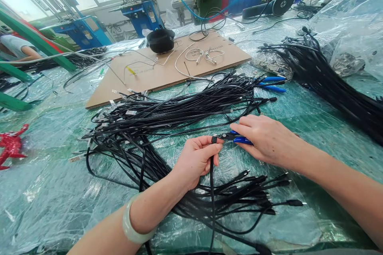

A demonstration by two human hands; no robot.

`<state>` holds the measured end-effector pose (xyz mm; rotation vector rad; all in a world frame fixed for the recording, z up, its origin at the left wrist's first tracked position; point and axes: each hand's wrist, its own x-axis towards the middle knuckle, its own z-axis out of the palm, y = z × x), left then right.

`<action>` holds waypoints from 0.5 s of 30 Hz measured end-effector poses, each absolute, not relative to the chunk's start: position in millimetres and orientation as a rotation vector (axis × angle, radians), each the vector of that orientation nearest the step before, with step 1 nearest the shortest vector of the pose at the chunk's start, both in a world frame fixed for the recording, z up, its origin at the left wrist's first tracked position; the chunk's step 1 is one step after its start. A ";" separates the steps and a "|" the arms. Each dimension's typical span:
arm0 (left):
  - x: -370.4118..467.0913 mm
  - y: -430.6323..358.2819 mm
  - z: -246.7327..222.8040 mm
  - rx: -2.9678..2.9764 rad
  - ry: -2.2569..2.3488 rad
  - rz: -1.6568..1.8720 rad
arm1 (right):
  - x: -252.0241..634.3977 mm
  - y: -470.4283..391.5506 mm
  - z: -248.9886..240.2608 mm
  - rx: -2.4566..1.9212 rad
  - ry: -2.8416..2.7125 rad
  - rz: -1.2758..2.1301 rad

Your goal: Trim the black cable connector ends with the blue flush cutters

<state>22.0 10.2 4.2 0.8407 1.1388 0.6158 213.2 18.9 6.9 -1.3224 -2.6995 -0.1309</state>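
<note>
My left hand (196, 158) pinches a black cable (212, 191) just below its connector end, which points upward while the cable hangs down toward me. In my right hand (266, 139) are blue-handled cutting pliers (230, 136), my fingers wrapped round the grips. Their jaws are right at the connector; whether they bite on it is too small to tell. Under and beside my left forearm spreads a bundle of black cables (245, 193) with connector ends pointing right. Beyond my hands lies a larger pile of black cables (179, 105), some with white tags at the left.
Another black cable bunch (323, 75) lies at right beside clear plastic bags (353, 28). Blue handles (273, 83) poke from the pile. A cardboard sheet (119, 81) behind carries a black round container (160, 40). A red object (12, 146) sits far left; a person's arm (28, 52) shows behind.
</note>
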 end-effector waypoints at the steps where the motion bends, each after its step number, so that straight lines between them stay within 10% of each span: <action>1: 22.1 10.2 4.2 0.841 1.143 0.616 | 213.2 18.8 6.7 -1.320 -2.700 -0.134; 15: 22.9 9.8 3.2 0.855 1.148 0.625 | 211.6 18.0 6.6 -1.314 -2.705 -0.189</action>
